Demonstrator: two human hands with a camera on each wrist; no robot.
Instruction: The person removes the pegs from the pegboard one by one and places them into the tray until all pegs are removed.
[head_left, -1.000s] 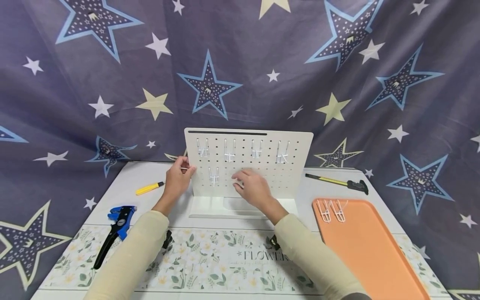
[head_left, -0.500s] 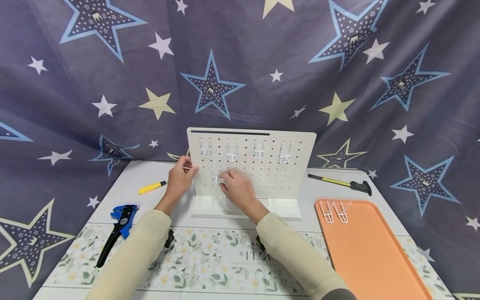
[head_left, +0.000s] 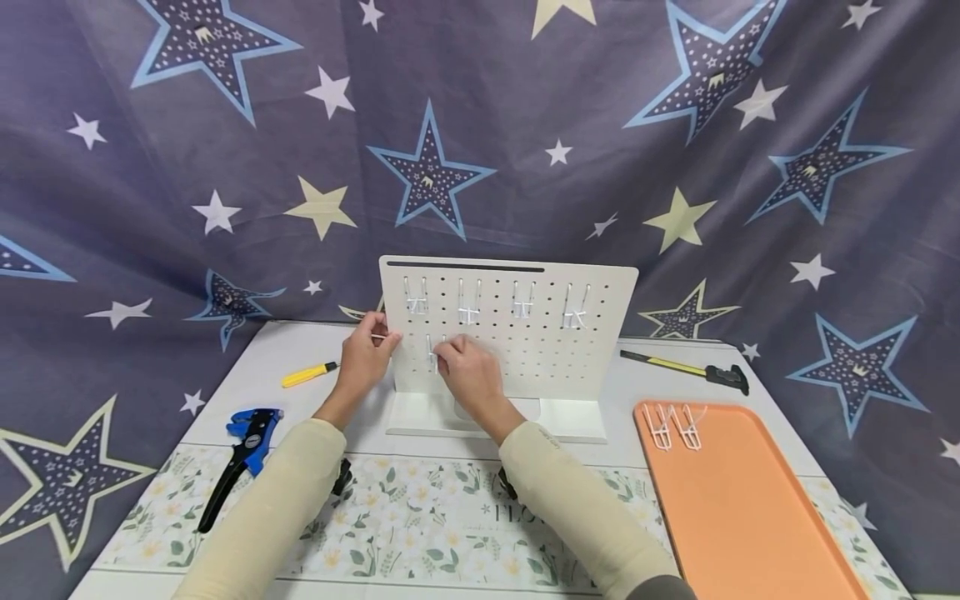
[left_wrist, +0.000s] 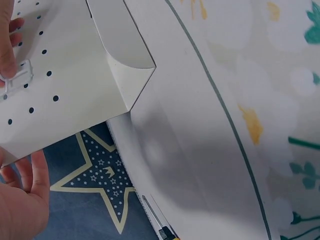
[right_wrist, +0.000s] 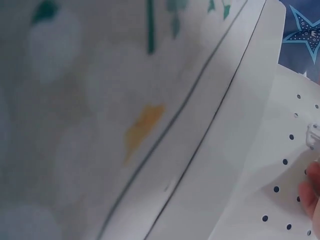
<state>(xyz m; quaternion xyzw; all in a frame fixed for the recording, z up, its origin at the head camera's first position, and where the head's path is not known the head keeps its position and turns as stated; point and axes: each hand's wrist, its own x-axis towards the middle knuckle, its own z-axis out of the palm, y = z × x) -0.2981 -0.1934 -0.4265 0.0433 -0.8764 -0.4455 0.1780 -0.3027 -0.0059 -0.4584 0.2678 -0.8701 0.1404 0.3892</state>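
Observation:
A white pegboard stands upright on its base, with several white wire hooks hanging in its top row. My left hand grips the board's left edge, thumb in front and fingers reaching behind. Lower on the left side is one more wire hook. My right hand pinches this hook at its right side and covers part of it. In the left wrist view the hook's wire loop shows beside the right hand's fingers. The right wrist view catches the same loop above the fingertips.
Two wire hooks lie in an orange tray at right. Behind it is a black-and-yellow hammer. At left lie a yellow-handled screwdriver and a blue-and-black wire stripper. A star-patterned curtain hangs behind.
My right hand has moved left across the board, from beside the lower hook onto it, and its fingers have closed in. The left hand keeps its grip on the edge.

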